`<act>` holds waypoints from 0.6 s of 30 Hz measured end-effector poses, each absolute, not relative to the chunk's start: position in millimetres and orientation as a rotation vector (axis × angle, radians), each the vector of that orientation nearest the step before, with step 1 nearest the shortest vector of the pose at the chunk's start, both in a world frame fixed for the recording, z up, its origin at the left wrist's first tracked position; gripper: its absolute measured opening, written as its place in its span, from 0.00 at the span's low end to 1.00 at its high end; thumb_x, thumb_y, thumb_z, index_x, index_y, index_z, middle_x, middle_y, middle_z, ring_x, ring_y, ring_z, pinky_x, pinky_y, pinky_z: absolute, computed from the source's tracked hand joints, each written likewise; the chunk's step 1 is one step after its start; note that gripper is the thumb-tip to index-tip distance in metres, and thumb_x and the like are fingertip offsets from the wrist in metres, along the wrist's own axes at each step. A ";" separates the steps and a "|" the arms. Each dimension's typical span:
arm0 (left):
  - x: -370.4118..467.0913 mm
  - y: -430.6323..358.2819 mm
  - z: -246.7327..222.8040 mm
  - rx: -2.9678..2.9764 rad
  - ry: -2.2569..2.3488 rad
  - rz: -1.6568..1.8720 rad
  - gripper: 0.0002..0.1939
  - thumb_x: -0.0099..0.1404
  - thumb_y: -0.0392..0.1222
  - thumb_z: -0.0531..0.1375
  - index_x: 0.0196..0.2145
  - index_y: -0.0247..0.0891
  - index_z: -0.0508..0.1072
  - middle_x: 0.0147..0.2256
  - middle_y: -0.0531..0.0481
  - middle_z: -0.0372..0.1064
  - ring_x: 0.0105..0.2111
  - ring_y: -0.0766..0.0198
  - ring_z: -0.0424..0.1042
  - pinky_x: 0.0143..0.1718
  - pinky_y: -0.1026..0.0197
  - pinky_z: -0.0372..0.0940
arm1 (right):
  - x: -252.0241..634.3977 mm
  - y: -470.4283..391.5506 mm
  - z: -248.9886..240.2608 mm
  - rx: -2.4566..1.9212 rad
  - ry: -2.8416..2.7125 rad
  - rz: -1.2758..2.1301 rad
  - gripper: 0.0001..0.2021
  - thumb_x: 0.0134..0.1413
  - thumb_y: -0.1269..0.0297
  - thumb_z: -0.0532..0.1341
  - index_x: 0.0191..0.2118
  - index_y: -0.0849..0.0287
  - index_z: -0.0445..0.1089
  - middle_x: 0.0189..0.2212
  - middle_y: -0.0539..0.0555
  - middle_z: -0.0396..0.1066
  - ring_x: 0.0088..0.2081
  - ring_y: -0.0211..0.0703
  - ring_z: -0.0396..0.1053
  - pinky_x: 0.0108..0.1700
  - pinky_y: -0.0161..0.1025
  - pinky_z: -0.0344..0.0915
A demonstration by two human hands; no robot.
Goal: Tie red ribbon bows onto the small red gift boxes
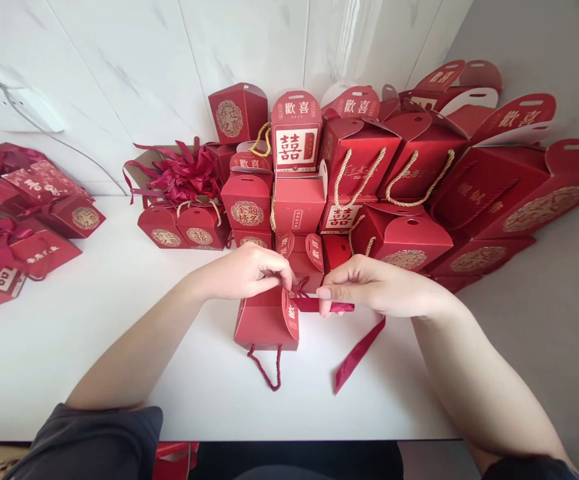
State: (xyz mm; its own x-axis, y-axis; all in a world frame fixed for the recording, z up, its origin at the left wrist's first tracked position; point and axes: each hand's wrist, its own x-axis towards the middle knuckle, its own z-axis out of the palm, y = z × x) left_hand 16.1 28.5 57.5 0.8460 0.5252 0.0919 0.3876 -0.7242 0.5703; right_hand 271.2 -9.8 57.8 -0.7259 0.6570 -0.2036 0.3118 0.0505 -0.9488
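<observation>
A small red gift box (262,322) stands on the white table in front of me, its curved top flaps raised and a dark red cord handle (272,380) hanging down its near side. At the top of the flaps my left hand (255,272) is closed, its thumb and fingertips pinching the box there. A dark red satin ribbon (309,305) runs from the flap's top to my right hand (362,287), which grips it between thumb and fingers. The ribbon's loose tail (359,357) lies on the table below that hand. My left fingertips partly hide where the ribbon meets the flap.
Stacked red gift boxes (297,207) crowd the back and right of the white table (194,393). A bundle of dark red ribbons (184,173) sits behind them at left. Ribboned boxes (44,250) are piled at far left. A cable (64,137) runs along the tiled wall.
</observation>
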 end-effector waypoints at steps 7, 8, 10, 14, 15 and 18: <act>15.2 27.2 60.3 2.483 0.691 0.279 0.11 0.64 0.29 0.56 0.35 0.38 0.78 0.37 0.52 0.78 0.36 0.65 0.75 0.42 0.65 0.66 | 269.8 -8.4 53.6 -1.001 -2.070 1.704 0.20 0.59 0.48 0.62 0.33 0.62 0.79 0.24 0.52 0.69 0.28 0.38 0.63 0.33 0.37 0.59; 15.3 26.7 60.7 2.486 0.694 0.263 0.11 0.64 0.29 0.56 0.36 0.38 0.78 0.38 0.51 0.78 0.37 0.65 0.75 0.42 0.64 0.66 | 268.6 -8.3 53.4 -0.993 -2.067 1.709 0.19 0.59 0.49 0.62 0.33 0.62 0.79 0.24 0.52 0.69 0.28 0.37 0.63 0.33 0.37 0.59; 15.1 25.6 61.4 2.483 0.721 0.260 0.11 0.65 0.31 0.56 0.40 0.38 0.77 0.40 0.50 0.77 0.38 0.64 0.75 0.43 0.63 0.66 | 266.5 -8.4 53.5 -0.971 -2.046 1.723 0.19 0.60 0.50 0.62 0.33 0.62 0.78 0.25 0.51 0.70 0.28 0.37 0.63 0.33 0.36 0.59; 13.1 24.8 63.2 2.491 0.741 0.320 0.10 0.65 0.32 0.57 0.43 0.38 0.74 0.43 0.47 0.73 0.40 0.63 0.73 0.43 0.62 0.67 | 265.8 -8.1 53.1 -0.974 -2.021 1.734 0.20 0.60 0.49 0.61 0.32 0.62 0.79 0.26 0.52 0.71 0.28 0.37 0.64 0.34 0.36 0.61; 12.6 24.6 64.0 2.500 0.727 0.321 0.09 0.64 0.32 0.57 0.42 0.38 0.74 0.43 0.47 0.72 0.40 0.63 0.72 0.43 0.62 0.66 | 266.5 -7.7 52.7 -0.988 -2.026 1.727 0.20 0.60 0.49 0.61 0.32 0.62 0.79 0.25 0.52 0.72 0.28 0.37 0.64 0.34 0.36 0.61; 12.3 24.1 66.3 2.520 0.684 0.302 0.09 0.65 0.31 0.57 0.39 0.38 0.76 0.41 0.48 0.70 0.38 0.64 0.71 0.41 0.64 0.65 | 269.1 -6.0 51.1 -1.051 -2.046 1.693 0.21 0.59 0.47 0.61 0.31 0.62 0.79 0.24 0.52 0.71 0.27 0.37 0.63 0.33 0.37 0.61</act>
State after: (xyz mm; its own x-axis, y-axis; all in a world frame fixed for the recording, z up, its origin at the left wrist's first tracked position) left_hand 12.3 24.1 66.3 0.8487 0.5232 0.0780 0.4105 -0.7443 0.5267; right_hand 269.1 -6.0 51.1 -0.6940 0.6837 -0.2256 0.3498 0.0463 -0.9357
